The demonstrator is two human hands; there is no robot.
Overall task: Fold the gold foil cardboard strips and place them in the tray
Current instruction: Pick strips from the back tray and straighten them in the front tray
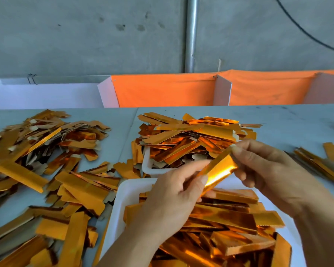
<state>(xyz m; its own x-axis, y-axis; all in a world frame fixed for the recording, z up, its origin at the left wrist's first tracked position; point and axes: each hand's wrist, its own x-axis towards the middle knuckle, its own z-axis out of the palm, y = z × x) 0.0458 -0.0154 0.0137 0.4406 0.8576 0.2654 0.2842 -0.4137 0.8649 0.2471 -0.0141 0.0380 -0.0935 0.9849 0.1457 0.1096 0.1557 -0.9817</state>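
The left hand (174, 191) and right hand (268, 170) each pinch one end of a gold strip (218, 169), held between them above the near tray (123, 201)

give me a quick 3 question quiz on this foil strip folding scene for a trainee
1. True or false: both hands hold the same gold strip.
2. The near white tray is: A) bare, B) holding strips, C) upside down.
3. Fill in: behind the far tray hangs an ______ cloth.

Key:
1. True: left hand grips its lower end, right hand pinches its upper end.
2. B
3. orange
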